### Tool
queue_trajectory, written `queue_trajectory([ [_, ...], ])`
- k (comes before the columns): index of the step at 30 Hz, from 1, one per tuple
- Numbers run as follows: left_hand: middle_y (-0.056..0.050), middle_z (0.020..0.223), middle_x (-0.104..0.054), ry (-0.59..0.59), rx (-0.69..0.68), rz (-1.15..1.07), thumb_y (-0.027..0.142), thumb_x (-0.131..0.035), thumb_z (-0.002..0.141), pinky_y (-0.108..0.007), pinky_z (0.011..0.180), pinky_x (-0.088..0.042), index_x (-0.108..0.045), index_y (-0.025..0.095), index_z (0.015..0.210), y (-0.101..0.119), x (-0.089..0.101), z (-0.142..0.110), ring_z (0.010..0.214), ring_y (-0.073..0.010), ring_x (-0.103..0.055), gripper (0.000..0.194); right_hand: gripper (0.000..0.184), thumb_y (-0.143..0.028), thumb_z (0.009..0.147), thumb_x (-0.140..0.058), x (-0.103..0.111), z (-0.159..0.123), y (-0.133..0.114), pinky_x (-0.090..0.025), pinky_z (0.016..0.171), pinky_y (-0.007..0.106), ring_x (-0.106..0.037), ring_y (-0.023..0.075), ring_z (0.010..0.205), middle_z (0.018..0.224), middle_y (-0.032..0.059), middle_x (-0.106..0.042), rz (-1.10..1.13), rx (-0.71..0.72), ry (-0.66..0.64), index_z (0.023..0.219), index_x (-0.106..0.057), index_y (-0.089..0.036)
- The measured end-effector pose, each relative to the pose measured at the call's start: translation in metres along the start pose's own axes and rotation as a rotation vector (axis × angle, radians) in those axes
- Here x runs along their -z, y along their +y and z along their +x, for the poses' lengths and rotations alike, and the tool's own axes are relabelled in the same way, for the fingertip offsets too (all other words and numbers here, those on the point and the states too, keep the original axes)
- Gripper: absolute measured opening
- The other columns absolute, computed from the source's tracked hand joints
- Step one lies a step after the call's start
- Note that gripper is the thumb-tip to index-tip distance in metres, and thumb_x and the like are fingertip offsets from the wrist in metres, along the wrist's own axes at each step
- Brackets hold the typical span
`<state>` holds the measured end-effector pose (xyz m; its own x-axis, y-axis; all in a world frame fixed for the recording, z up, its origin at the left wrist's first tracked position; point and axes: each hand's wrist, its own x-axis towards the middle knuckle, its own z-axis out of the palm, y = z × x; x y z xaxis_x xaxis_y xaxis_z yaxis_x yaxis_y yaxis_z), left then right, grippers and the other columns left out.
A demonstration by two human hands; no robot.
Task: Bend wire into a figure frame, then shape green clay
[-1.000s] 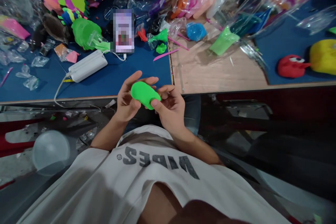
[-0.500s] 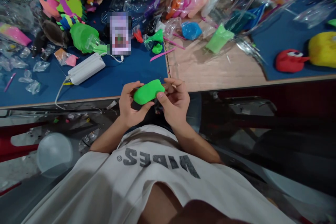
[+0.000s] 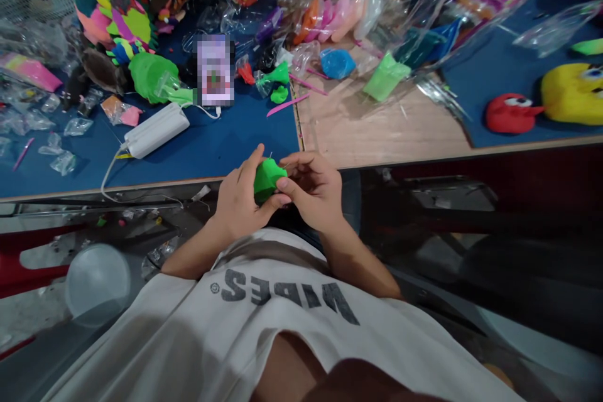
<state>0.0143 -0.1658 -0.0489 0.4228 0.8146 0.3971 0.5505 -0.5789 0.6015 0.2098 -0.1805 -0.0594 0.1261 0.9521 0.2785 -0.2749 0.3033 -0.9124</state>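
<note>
A lump of bright green modelling clay (image 3: 267,181) is held between both hands, just off the table's front edge. My left hand (image 3: 241,196) wraps round its left side, covering much of it. On the other side, my right hand (image 3: 313,191) pinches the clay's right end between thumb and fingers. A thin wire-like bit seems to stick up from the top of the clay, too fine to make out well. Farther back on the table lie a small green clay piece (image 3: 279,95) and a pink modelling tool (image 3: 287,105).
A white power bank (image 3: 157,130) with a cable lies left, near a phone (image 3: 215,69). Clear bags and clay figures crowd the back. A light green clay packet (image 3: 386,77), a red clay figure (image 3: 511,114) and a yellow one (image 3: 572,94) stand right.
My left hand has turned and closed farther over the green clay, so less of it shows. My right hand keeps its pinch on the right end. The whole view has shifted slightly.
</note>
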Motion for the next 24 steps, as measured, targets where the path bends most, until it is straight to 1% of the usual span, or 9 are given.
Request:
queue_trajectory([
  [2, -0.026, 0.162, -0.077, -0.026, 0.028, -0.031, 0.105, -0.059, 0.100, -0.053, 0.111, -0.071, -0.049, 0.022, 0.182, -0.002, -0.001, -0.002, 0.138, -0.0426, -0.085, 0.117, 0.038, -0.053, 0.093, -0.106, 0.000, -0.001, -0.002, -0.065, 0.069, 0.029, -0.073, 0.0163, 0.078, 0.090, -0.0020, -0.079, -0.009, 0.009, -0.042, 0.118, -0.087, -0.031],
  [4, -0.025, 0.161, -0.078, -0.040, 0.041, -0.049, 0.108, -0.055, 0.099, -0.052, 0.109, -0.071, -0.055, 0.022, 0.177, -0.003, -0.002, -0.002, 0.138, -0.0419, -0.085, 0.116, 0.031, -0.052, 0.098, -0.102, 0.001, -0.002, -0.003, -0.064, 0.067, 0.029, -0.074, 0.0160, 0.077, 0.090, -0.0015, -0.081, -0.007, 0.035, -0.081, 0.119, -0.089, -0.033],
  [7, -0.023, 0.154, -0.081, -0.044, 0.033, -0.055, 0.107, -0.053, 0.100, -0.046, 0.096, -0.072, -0.056, 0.022, 0.175, -0.002, 0.000, -0.003, 0.123, -0.0375, -0.089, 0.114, 0.018, -0.050, 0.107, -0.094, 0.002, -0.001, -0.003, -0.063, 0.068, 0.031, -0.075, 0.0167, 0.079, 0.095, 0.0008, -0.084, 0.013, 0.142, -0.105, 0.120, -0.094, -0.036],
  [9, -0.022, 0.151, -0.083, -0.044, 0.034, -0.051, 0.105, -0.055, 0.102, -0.043, 0.090, -0.071, -0.053, 0.023, 0.178, 0.000, 0.002, -0.002, 0.114, -0.0345, -0.089, 0.111, 0.014, -0.048, 0.108, -0.093, 0.003, 0.001, -0.002, -0.064, 0.071, 0.034, -0.076, 0.0186, 0.083, 0.096, 0.0022, -0.085, -0.005, 0.198, -0.082, 0.118, -0.096, -0.038],
  [13, -0.021, 0.153, -0.082, -0.056, 0.002, -0.024, 0.097, -0.056, 0.108, -0.044, 0.099, -0.071, -0.058, 0.024, 0.172, 0.007, 0.003, 0.000, 0.122, -0.0343, -0.088, 0.097, 0.016, -0.052, 0.102, -0.097, 0.004, 0.004, -0.001, -0.063, 0.072, 0.037, -0.074, 0.0211, 0.084, 0.091, 0.0037, -0.082, -0.028, 0.199, -0.046, 0.107, -0.098, -0.037],
  [16, -0.019, 0.141, -0.085, -0.056, -0.070, 0.005, 0.091, -0.053, 0.113, -0.043, 0.098, -0.070, -0.065, 0.022, 0.160, 0.011, 0.001, 0.003, 0.118, -0.0330, -0.088, 0.084, 0.013, -0.049, 0.100, -0.100, 0.005, 0.005, -0.001, -0.063, 0.072, 0.036, -0.073, 0.0194, 0.080, 0.086, 0.0025, -0.080, 0.049, 0.190, -0.071, 0.100, -0.098, -0.037],
  [20, -0.014, 0.121, -0.085, -0.030, -0.172, 0.033, 0.084, -0.050, 0.118, -0.039, 0.085, -0.065, -0.066, 0.020, 0.151, 0.013, -0.001, 0.007, 0.100, -0.0285, -0.084, 0.074, 0.004, -0.041, 0.102, -0.100, 0.005, 0.005, 0.000, -0.062, 0.070, 0.033, -0.074, 0.0172, 0.077, 0.085, 0.0014, -0.080, 0.105, 0.220, -0.068, 0.104, -0.099, -0.038],
  [22, -0.015, 0.121, -0.084, -0.006, -0.180, 0.020, 0.088, -0.054, 0.115, -0.039, 0.086, -0.064, -0.067, 0.019, 0.152, 0.014, 0.000, 0.008, 0.101, -0.0289, -0.083, 0.080, 0.004, -0.037, 0.101, -0.100, 0.004, 0.004, 0.000, -0.063, 0.070, 0.032, -0.075, 0.0167, 0.077, 0.085, 0.0011, -0.082, 0.081, 0.269, -0.061, 0.105, -0.099, -0.037],
  [24, -0.016, 0.126, -0.083, 0.016, -0.142, -0.009, 0.098, -0.057, 0.107, -0.042, 0.090, -0.064, -0.068, 0.018, 0.155, 0.017, 0.000, 0.009, 0.106, -0.0305, -0.081, 0.093, 0.010, -0.029, 0.099, -0.102, 0.002, 0.004, -0.001, -0.065, 0.071, 0.031, -0.078, 0.0160, 0.078, 0.088, 0.0009, -0.085, 0.044, 0.323, -0.048, 0.107, -0.099, -0.035],
])
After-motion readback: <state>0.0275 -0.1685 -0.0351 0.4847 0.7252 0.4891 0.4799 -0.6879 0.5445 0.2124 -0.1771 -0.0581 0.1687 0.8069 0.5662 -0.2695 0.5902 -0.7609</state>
